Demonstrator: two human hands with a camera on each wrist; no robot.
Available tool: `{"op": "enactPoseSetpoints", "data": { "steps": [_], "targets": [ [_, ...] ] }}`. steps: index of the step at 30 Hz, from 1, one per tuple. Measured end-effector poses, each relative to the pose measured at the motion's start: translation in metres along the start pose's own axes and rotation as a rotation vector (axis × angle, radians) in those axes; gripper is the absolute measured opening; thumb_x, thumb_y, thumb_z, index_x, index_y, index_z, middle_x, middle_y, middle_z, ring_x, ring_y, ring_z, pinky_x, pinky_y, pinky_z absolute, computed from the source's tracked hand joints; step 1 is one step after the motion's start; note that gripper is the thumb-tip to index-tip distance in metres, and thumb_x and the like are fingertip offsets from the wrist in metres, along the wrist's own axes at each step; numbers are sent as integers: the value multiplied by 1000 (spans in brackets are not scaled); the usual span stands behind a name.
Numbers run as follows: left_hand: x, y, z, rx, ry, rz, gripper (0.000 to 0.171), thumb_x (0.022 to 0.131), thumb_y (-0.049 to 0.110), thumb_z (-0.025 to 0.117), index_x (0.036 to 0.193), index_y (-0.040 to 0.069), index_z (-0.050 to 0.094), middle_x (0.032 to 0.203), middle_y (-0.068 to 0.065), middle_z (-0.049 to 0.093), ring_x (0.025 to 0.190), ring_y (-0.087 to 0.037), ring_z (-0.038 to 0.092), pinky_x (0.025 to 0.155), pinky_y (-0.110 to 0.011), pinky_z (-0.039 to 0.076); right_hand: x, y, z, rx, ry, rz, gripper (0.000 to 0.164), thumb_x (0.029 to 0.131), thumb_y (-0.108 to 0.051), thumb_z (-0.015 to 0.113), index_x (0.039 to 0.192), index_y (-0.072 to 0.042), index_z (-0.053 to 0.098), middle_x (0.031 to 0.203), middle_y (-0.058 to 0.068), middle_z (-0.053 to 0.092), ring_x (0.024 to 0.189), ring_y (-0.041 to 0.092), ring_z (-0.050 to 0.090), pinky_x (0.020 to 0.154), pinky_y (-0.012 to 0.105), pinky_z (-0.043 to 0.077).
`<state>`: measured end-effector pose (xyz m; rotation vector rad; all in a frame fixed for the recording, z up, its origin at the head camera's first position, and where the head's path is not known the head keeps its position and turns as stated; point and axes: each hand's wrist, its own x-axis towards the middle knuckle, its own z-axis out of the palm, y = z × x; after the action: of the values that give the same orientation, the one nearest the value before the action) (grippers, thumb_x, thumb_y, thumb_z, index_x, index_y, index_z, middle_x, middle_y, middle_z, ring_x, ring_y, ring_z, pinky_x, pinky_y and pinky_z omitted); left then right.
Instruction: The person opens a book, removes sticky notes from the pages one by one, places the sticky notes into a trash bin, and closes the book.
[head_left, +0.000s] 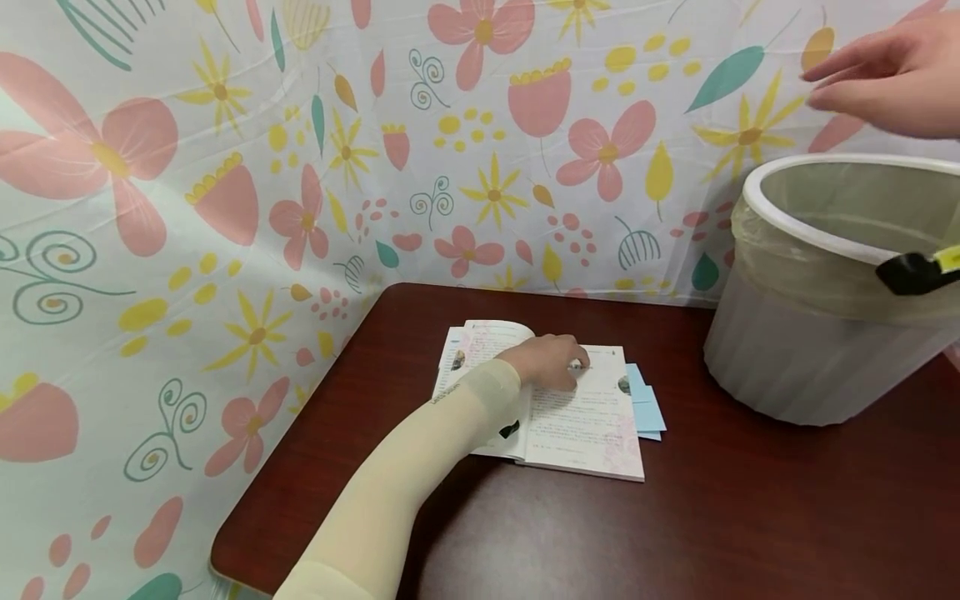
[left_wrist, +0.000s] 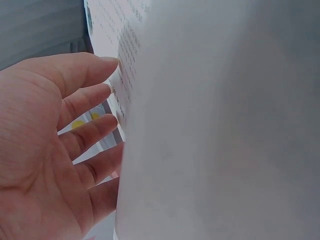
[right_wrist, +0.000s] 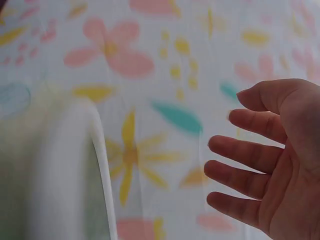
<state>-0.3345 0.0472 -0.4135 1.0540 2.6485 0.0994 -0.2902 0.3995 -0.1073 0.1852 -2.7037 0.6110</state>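
Note:
An open book (head_left: 581, 433) with printed pages lies on the dark red table. My left hand (head_left: 546, 362) rests over its middle, near the top of the right page. In the left wrist view the left hand (left_wrist: 75, 135) has loosely bent, spread fingers, with the fingertips at a page (left_wrist: 175, 125) that stands up close to the camera. My right hand (head_left: 896, 79) hovers above the grey waste bin (head_left: 780, 350), apart from its rim. The right wrist view shows that hand (right_wrist: 270, 165) with fingers spread and nothing between them.
Light blue paper pieces (head_left: 648, 408) stick out from under the book's right side. The bin, lined with a clear bag, stands on the table at the right. A black-tipped yellow thing (head_left: 918, 273) overlaps its rim. Flower-printed cloth (head_left: 495, 167) hangs behind and to the left.

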Motion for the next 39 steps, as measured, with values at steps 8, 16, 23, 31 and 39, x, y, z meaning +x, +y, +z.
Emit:
{"op": "enactPoseSetpoints", "data": {
  "steps": [8, 16, 23, 31, 39],
  "targets": [
    [-1, -1, 0, -3, -7, -12, 43, 96, 33, 68, 139, 39, 62, 148, 10, 51, 132, -12, 52, 107, -31, 46, -58, -64, 56, -113, 32, -251, 42, 95, -34, 72, 135, -20, 70, 112, -27, 70, 79, -26, 43, 69, 13, 37],
    [-4, 0, -4, 9, -3, -15, 44, 96, 32, 68, 139, 38, 62, 148, 10, 51, 133, -12, 52, 109, -31, 45, -98, -77, 137, 200, -42, -356, 37, 93, -18, 76, 130, -23, 73, 117, -9, 75, 88, -16, 61, 71, 6, 46],
    [-3, 5, -4, -10, -19, -14, 44, 96, 32, 68, 139, 38, 62, 144, 10, 52, 131, -12, 53, 109, -32, 45, -119, -60, 202, 463, -222, -233, 40, 99, -17, 68, 138, -9, 66, 134, 17, 69, 108, -18, 60, 88, 3, 46],
    [0, 5, -2, 4, -24, -18, 43, 96, 35, 69, 138, 39, 62, 145, 10, 52, 133, -13, 53, 111, -34, 46, -135, -24, 267, 625, -405, 55, 56, 106, -34, 57, 156, -13, 45, 156, 19, 50, 137, 24, 56, 113, 49, 47],
    [1, 5, -2, -6, -29, -26, 44, 95, 32, 68, 138, 39, 62, 145, 10, 52, 135, -15, 53, 111, -36, 46, -148, -6, 308, 760, -495, 243, 71, 105, -37, 59, 162, -7, 30, 168, 27, 23, 155, 45, 23, 121, 70, 24]
  ]
}}
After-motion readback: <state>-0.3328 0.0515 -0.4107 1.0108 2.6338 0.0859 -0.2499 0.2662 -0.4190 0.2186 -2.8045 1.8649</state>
